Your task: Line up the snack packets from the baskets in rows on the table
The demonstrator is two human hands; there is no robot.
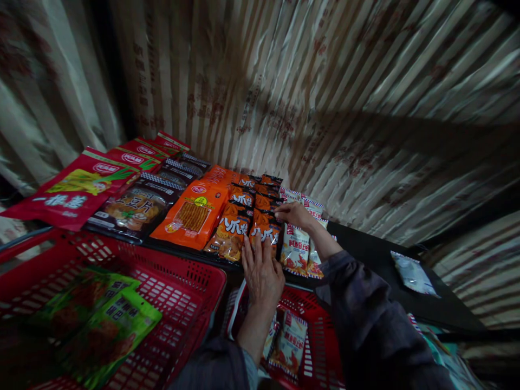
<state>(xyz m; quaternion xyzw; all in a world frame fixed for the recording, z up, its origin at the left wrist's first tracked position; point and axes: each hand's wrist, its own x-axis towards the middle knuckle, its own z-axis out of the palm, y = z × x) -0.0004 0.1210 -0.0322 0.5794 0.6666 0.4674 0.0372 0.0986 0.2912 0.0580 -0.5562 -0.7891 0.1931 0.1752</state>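
On the lower edge of an orange-and-black snack bag (264,226) in the front row rests my left hand (262,276), its fingers stretched out and apart. My right hand (299,215) is at the same bag's upper right corner, fingers and thumb closed together there; the fingertips partly hide the corner. A matching orange-and-black bag (228,233) lies just to the left. White snack bags with red print (294,246) lie to the right, partly covered by my right hand and forearm.
Further left are orange stick-snack bags (193,214), dark chip bags (136,206) and red bags (81,187). A red basket (195,265) holds green bags (117,330). Another red basket (320,330) holds white bags (290,341). One pale packet (412,273) lies on the black shelf (365,254). Pleated sheeting (252,97) hangs behind.
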